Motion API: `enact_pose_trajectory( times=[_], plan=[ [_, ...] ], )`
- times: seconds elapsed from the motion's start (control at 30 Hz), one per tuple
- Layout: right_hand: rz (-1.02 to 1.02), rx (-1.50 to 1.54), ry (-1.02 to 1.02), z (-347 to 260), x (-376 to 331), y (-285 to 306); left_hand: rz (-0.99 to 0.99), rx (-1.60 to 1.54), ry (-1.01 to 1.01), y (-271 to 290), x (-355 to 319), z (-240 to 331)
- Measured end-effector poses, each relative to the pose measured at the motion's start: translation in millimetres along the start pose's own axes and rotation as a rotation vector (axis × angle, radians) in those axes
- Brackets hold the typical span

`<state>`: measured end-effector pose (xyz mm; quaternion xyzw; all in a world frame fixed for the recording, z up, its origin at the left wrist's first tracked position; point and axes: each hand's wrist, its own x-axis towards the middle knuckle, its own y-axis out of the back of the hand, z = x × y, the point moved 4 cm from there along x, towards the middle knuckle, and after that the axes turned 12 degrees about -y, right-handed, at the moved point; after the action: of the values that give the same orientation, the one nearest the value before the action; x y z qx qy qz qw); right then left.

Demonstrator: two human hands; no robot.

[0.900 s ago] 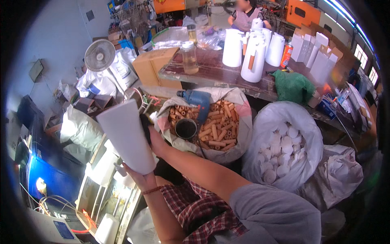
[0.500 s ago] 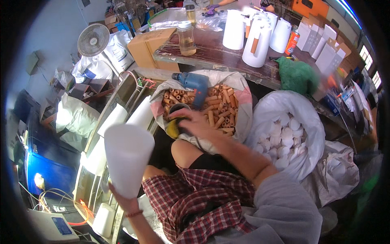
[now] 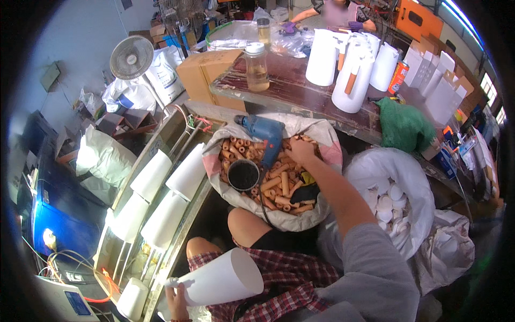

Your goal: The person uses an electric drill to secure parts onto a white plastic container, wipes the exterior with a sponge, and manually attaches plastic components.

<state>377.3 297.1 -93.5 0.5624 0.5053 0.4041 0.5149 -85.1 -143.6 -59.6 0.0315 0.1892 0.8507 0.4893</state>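
Observation:
My left hand [image 3: 176,301] grips the narrow end of a white tapered jug body [image 3: 220,280], which lies tilted over my lap with its wide end to the right. My right hand [image 3: 301,150] reaches into a sack [image 3: 327,134] of wooden handle pieces [image 3: 279,180], just right of a blue power drill [image 3: 264,131]. Its fingers are bent down among the pieces, and what they hold is hidden. A round cup with a dark inside [image 3: 243,175] sits on the pieces at the sack's left. A black and yellow thing [image 3: 306,192] lies below my right forearm.
White jug bodies [image 3: 163,220] sit on rods in a trough at left. A white bag of round white discs [image 3: 383,206] stands at right. The table [image 3: 292,70] bears finished jugs [image 3: 354,80], a bottle [image 3: 256,67] and a green bag [image 3: 405,123]. A person with purple gloves [image 3: 289,27] is behind.
My right hand has left the black and yellow thing in the sack and moved right, beside the drill. My left hand has lowered the jug body from upright to tilted over my lap.

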Motion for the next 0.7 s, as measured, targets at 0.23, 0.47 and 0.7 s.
enact_pose_trajectory(
  times=[0.23,0.47,0.7],
  plan=[
    [0.085,-0.009,-0.037,-14.7,19.3,-22.0,0.01,0.293,-0.431,-1.7,0.1,21.1],
    [0.103,0.411,0.107,9.0,-21.5,27.6,0.097,0.004,-0.442,-6.4,5.7,22.4],
    [-0.211,1.354,0.213,-17.5,-83.9,67.1,-0.001,-0.151,-0.413,-16.8,15.1,27.3]
  ],
)
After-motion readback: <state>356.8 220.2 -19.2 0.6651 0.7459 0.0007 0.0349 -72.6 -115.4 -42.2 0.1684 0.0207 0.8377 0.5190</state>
